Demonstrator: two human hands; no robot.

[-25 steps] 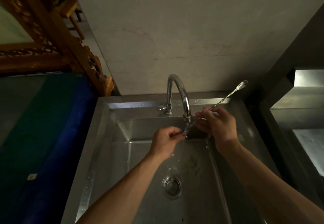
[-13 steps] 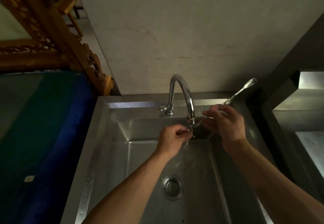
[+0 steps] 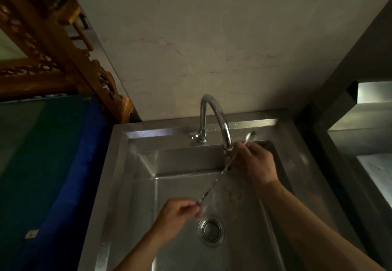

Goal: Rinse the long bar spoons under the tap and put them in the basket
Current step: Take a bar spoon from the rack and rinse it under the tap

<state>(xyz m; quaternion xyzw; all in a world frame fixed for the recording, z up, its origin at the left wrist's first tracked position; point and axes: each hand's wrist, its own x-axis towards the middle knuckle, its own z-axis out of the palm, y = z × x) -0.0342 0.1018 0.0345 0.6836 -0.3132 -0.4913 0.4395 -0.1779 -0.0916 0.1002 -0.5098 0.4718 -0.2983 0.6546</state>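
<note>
My right hand [image 3: 255, 162] is up at the far right of the sink, just beside the tap's spout, fingers curled and closed around the upper part of the long bar spoon [image 3: 214, 182]; my left hand [image 3: 178, 211] is nearer to me, above the basin floor and just left of the drain [image 3: 211, 231], thumb and fingertips pinched on the spoon's lower end. Sink [image 3: 118, 164]: steel, deep, wet on the floor around the drain. Tap [image 3: 218, 120]: gooseneck, its mouth right beside the right hand's knuckles; water seems to be running, judging by the blurred sheen beneath the spout, though the light is too poor to be sure. The spoon's long axis is the thing to watch: it runs diagonally from far right to near left, the far tip [image 3: 248, 136] poking out above the right hand toward the back ledge, the twisted shaft crossing directly under the spout and sloping down to the left hand's pinch. Which end carries the bowl I cannot tell; both are blurred. So the shaft lies between the two hands, each holding one end, and the stream meets it close to the right hand. My reading: rinse is under way, mid-shaft. No basket in view, so I cannot say which hand is better placed for the hand-off; the right has the fuller grip, the left only a fingertip hold.
</note>
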